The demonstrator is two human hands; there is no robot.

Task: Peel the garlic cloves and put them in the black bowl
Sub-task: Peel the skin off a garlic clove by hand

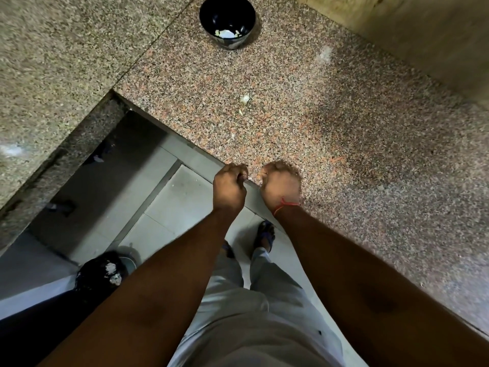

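Speckled granite counter [330,133] fills most of the view, meeting at an inside corner above a tiled floor [185,202] where a person stands. Both hands work close together at the counter's near edge: the left hand [229,190] has its fingers curled in, pinching something small at the fingertips, while the right hand [281,184], a red thread [287,205] at its wrist, is curled too — what it grips is blurred and cannot be told, though a garlic clove is the likely guess. The black bowl [227,22] sits well apart at the far side of the counter, with pale pieces lying at its bottom. One loose clove or scrap of skin [244,98] lies on the granite between bowl and hands. A dark bin [102,271] stands on the floor to the left. Judging by the pose, peeling is under way; the next move calls for stripping the skin free, then a long reach forward to the bowl.
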